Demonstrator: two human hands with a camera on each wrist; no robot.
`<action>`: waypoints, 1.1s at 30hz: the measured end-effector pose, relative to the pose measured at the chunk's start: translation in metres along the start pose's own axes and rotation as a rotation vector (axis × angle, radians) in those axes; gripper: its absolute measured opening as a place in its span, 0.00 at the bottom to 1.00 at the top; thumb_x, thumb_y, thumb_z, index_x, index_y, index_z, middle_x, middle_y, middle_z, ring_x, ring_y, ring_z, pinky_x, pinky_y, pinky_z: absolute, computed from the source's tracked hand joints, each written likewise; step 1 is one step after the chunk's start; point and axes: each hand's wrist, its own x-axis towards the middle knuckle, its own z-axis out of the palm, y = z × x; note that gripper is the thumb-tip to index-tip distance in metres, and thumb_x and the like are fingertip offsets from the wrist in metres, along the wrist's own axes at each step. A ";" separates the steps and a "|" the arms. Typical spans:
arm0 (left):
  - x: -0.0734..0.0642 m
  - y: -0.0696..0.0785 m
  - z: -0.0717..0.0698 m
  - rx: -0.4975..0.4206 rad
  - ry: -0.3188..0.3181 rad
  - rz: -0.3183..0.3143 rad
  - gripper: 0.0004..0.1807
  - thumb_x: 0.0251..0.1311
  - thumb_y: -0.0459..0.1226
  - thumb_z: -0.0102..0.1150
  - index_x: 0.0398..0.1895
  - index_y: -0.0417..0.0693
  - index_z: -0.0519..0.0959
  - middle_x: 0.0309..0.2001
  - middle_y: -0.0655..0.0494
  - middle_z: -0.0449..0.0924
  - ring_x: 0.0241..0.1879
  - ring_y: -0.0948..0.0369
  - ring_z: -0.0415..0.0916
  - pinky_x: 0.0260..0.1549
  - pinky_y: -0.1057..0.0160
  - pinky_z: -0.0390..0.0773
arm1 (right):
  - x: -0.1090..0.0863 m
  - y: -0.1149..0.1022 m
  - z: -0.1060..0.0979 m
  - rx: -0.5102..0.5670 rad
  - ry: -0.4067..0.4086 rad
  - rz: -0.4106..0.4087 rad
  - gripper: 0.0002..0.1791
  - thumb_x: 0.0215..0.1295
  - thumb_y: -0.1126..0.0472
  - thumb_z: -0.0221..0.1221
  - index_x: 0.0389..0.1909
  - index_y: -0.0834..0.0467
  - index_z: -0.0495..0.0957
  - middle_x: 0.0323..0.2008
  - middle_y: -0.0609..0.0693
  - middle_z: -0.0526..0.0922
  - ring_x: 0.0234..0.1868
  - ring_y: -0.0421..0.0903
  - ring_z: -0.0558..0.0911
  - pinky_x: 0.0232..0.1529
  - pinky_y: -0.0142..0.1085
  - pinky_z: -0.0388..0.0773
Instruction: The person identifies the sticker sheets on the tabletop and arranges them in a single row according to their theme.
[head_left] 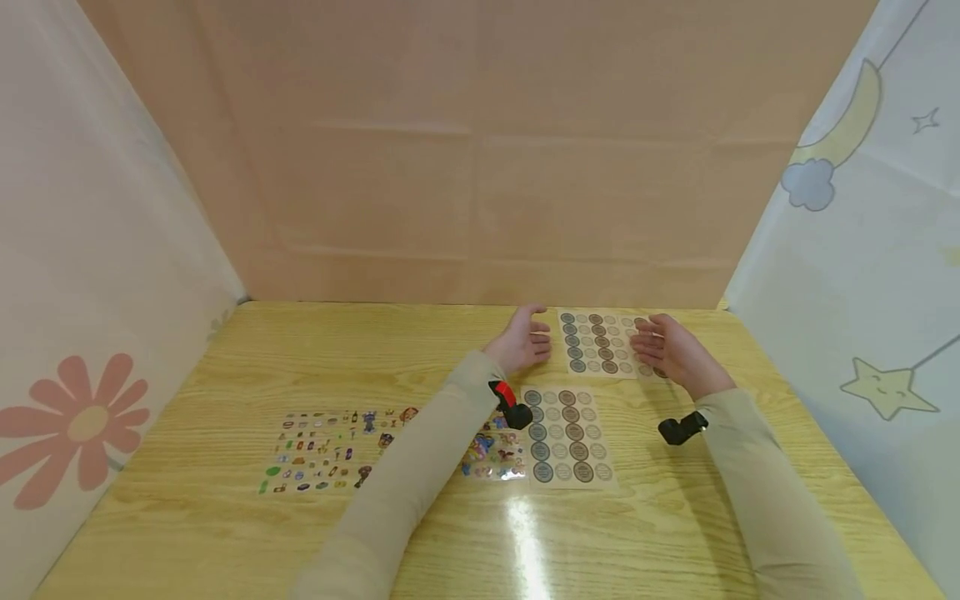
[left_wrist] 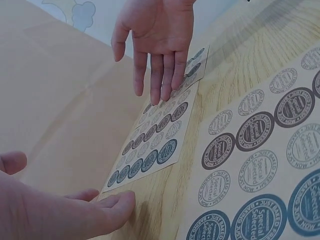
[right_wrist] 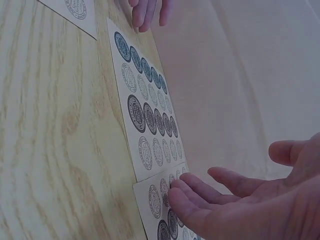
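Observation:
My left hand (head_left: 522,342) is held with loosely spread fingers at the left edge of a sheet of round label stickers (head_left: 587,360) at the back of the table. On the other side, my right hand (head_left: 678,354) is over a second label sheet (right_wrist: 143,192), hiding much of it in the head view. The two sheets lie side by side, their edges meeting or overlapping. Both hands hold nothing, palms facing inward. Whether the right fingers (right_wrist: 187,200) touch the paper, I cannot tell. Dark and pale round labels stand in rows on each sheet.
Nearer to me lies another sheet of round labels (head_left: 558,475). Beside it is a shiny sheet of colourful stickers (head_left: 487,471), partly under my left forearm. Farther left lies a clear sheet of small cartoon stickers (head_left: 315,450). Hanging cloths (head_left: 480,167) enclose the wooden table (head_left: 225,542).

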 end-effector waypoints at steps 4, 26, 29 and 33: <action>0.001 -0.002 0.001 -0.019 0.004 -0.012 0.40 0.64 0.49 0.48 0.70 0.31 0.56 0.69 0.32 0.52 0.69 0.42 0.51 0.67 0.48 0.53 | -0.001 -0.002 0.003 0.010 -0.019 0.003 0.37 0.76 0.45 0.30 0.74 0.67 0.38 0.71 0.70 0.44 0.70 0.61 0.52 0.70 0.49 0.48; 0.008 -0.003 -0.004 -0.140 -0.006 -0.068 0.40 0.63 0.49 0.49 0.71 0.34 0.54 0.68 0.31 0.53 0.67 0.41 0.55 0.66 0.50 0.58 | 0.003 -0.001 0.017 -0.052 -0.066 -0.010 0.37 0.77 0.46 0.30 0.74 0.66 0.34 0.71 0.71 0.42 0.71 0.63 0.48 0.69 0.51 0.49; 0.010 -0.003 -0.004 -0.136 0.007 -0.065 0.40 0.62 0.49 0.50 0.71 0.33 0.55 0.66 0.30 0.56 0.66 0.41 0.57 0.64 0.50 0.61 | 0.003 0.001 0.018 -0.048 -0.046 -0.016 0.37 0.77 0.47 0.31 0.74 0.67 0.34 0.70 0.71 0.43 0.70 0.63 0.49 0.69 0.51 0.50; 0.013 -0.004 -0.003 -0.090 0.001 -0.073 0.38 0.63 0.49 0.50 0.69 0.32 0.59 0.64 0.32 0.60 0.65 0.43 0.60 0.63 0.52 0.62 | 0.003 0.004 0.019 -0.051 -0.040 -0.015 0.37 0.77 0.46 0.31 0.74 0.67 0.35 0.70 0.71 0.43 0.70 0.63 0.49 0.70 0.51 0.49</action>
